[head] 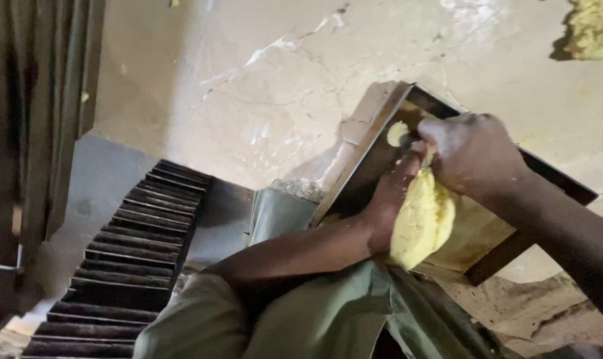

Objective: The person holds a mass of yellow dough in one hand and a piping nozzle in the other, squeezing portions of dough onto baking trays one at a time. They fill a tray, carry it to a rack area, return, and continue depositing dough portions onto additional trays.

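A lump of pale yellow dough (422, 223) rests in my left hand (389, 199), which cups it from below over a dark metal baking tin (487, 233). My right hand (473, 154) is closed over the top of the lump, pinching dough between the fingers. A small bit of dough (398, 133) sticks to the tin's far corner. The tin lies tilted at the edge of a floury work table (268, 93).
A stack of dark metal tins (132, 266) stands at the lower left. More yellow dough (594, 30) lies at the table's far right corner. My olive-green garment (328, 312) fills the lower middle. A dark wooden frame (28, 133) runs down the left side.
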Action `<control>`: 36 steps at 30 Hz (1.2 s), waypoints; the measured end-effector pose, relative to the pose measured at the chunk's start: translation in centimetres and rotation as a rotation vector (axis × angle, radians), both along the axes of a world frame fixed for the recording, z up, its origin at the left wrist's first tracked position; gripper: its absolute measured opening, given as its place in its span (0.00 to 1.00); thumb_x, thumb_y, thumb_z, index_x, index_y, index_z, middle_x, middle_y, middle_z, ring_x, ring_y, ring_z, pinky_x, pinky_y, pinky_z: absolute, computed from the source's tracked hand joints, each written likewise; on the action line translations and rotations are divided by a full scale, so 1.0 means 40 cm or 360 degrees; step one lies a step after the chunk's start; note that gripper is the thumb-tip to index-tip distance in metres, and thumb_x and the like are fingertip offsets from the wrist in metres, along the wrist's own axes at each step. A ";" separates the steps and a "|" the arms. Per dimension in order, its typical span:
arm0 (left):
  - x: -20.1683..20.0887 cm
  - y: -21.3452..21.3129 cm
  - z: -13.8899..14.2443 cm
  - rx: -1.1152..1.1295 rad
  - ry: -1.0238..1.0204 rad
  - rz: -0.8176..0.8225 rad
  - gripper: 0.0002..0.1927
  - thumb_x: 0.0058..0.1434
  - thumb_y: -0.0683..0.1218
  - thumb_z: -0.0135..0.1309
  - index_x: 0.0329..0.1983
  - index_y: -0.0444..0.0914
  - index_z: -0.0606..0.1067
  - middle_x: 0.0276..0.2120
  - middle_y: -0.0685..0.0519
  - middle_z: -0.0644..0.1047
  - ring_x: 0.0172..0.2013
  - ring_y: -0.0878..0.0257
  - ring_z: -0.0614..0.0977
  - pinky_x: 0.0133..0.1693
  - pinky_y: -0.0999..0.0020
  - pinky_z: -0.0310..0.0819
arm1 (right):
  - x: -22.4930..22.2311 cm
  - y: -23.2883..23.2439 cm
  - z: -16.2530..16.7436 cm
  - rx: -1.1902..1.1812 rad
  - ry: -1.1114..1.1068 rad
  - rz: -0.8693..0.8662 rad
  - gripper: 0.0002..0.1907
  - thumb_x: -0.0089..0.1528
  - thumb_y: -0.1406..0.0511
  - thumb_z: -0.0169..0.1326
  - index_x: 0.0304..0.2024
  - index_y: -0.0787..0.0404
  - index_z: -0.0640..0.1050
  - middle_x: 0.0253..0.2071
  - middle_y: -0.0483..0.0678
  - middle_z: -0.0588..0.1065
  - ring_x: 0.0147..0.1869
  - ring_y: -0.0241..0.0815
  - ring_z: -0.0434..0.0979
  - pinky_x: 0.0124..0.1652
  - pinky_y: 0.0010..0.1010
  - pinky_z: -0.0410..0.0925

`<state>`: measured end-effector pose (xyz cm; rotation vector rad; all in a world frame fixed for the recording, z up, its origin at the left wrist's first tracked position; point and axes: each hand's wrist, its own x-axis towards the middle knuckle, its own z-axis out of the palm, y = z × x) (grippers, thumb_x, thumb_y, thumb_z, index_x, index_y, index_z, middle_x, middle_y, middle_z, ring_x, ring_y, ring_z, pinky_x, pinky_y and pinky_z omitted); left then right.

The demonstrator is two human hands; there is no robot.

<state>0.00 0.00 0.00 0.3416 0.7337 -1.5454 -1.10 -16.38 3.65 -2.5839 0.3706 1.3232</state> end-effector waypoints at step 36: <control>-0.102 0.278 0.021 0.0232 -0.0055 0.0004 0.16 0.66 0.55 0.52 0.50 0.41 0.75 0.40 0.57 0.78 0.39 0.68 0.80 0.41 0.70 0.75 | -0.048 0.194 0.048 0.0985 0.0356 -0.0147 0.35 0.49 0.47 0.67 0.52 0.57 0.78 0.44 0.57 0.82 0.50 0.54 0.83 0.49 0.46 0.73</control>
